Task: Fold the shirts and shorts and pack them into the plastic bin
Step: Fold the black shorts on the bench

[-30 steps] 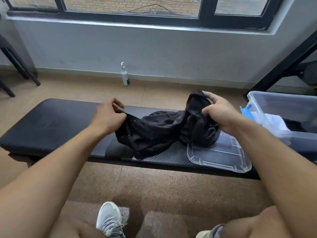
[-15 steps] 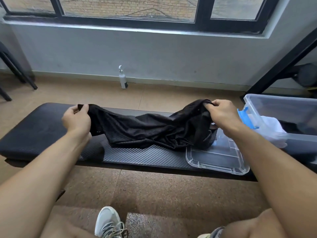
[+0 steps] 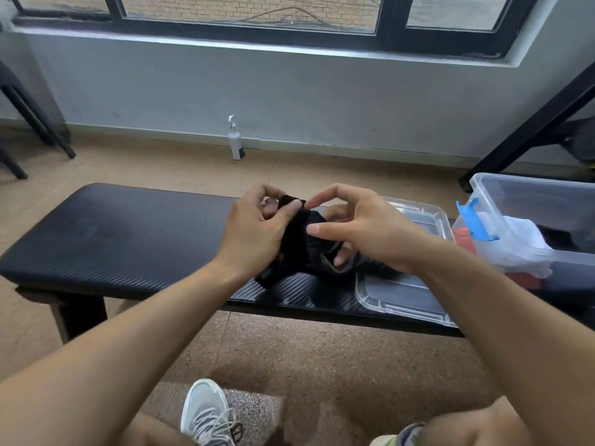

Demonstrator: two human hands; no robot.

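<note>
Nearest of all, a grey-and-white sneaker (image 3: 206, 413) is planted on the speckled brown floor (image 3: 322, 365), with a knee at the lower right edge. Both bare forearms reach away over that floor to the black padded bench (image 3: 112, 233), which runs left to right across the middle of the room. Over its right half the two hands meet close together around a bunched black garment (image 3: 302, 249); whether it is a shirt or shorts cannot be told. The left hand (image 3: 254, 233) pinches the cloth's upper edge between thumb and curled fingers. The right hand (image 3: 360, 230) is just beside it, its lower fingers tucked into the fabric while thumb and forefinger arch above, loosely bent; the rest of the garment sags onto the bench top beneath them. Right of the hands a clear plastic lid (image 3: 405, 294) lies flat on the bench. Further right stands the clear plastic bin (image 3: 528, 201) with a blue latch (image 3: 473, 220), white cloth (image 3: 521, 243) showing inside it. Beyond the bench, a white pump bottle (image 3: 236, 140) stands upright on the floor against the grey wall (image 3: 322, 98), under a black-framed window (image 3: 386, 24).
</note>
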